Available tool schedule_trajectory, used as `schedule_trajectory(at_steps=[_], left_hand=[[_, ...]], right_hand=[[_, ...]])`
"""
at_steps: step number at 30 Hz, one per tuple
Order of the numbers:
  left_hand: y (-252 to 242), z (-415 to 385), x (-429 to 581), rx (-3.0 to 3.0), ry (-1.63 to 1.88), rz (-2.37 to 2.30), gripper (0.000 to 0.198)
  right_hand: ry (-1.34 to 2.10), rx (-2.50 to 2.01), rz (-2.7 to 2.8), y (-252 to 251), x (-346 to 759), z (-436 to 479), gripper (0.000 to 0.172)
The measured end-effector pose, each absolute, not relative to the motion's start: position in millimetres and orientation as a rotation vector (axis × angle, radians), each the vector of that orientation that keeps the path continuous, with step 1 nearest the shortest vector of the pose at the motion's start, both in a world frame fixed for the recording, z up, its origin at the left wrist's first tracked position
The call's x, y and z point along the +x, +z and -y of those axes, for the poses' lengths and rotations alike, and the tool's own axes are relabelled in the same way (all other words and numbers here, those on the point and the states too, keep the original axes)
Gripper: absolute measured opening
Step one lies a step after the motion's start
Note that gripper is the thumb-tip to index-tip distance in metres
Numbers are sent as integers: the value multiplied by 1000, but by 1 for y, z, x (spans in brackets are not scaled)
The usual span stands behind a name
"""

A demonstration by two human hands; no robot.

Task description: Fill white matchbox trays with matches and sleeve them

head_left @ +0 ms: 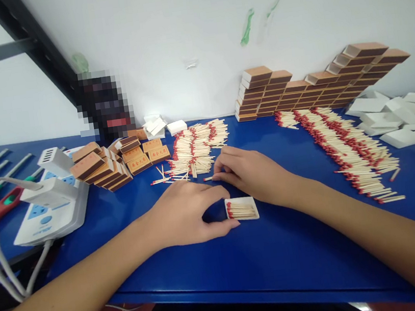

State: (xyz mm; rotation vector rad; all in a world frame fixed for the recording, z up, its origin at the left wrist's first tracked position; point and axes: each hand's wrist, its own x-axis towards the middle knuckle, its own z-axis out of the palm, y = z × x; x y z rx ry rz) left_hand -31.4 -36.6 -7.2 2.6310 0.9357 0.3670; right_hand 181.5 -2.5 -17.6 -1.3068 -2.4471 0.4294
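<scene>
1. I see the blue bench point(208, 273) filling most of my view, its front edge nearest me.
2. Stacked matchboxes point(291, 93) stand along the back edge, right of its middle.
3. Rows of matches point(349, 151) run from below that stack toward the front right corner.
4. The power strip point(51, 213) sits by the left edge, beside piled matchboxes point(103, 165).
5. My left hand point(188, 212) grips the tray's left end, thumb at its front side, fingers at its back.
6. My right hand point(246, 170) pinches a single match, just behind the tray.
7. A heap of matches point(195, 149) lies between both hands and the back edge.
8. The white tray point(255, 208), partly filled, rests mid-bench, toward the front edge.
9. The single match point(207, 178) points its red head toward the left edge.
</scene>
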Motion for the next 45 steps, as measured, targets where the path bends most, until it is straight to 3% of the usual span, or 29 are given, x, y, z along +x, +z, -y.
schedule_trajectory(at_steps=[11,25,37,45], left_hand=[[-9,34,-32,2626,399,-986,34],[-9,22,-35,2596,470,-1376,40],[-3,38,-32,2626,318,-940,32],[-8,37,-31,2661,336,-880,34]], right_hand=[[328,-1344,2518,-23,191,1,12],[337,-1222,2536,-7,200,19,12],[434,-1045,2261,-22,188,-4,3],[360,-1138,2208,-34,169,-7,15]])
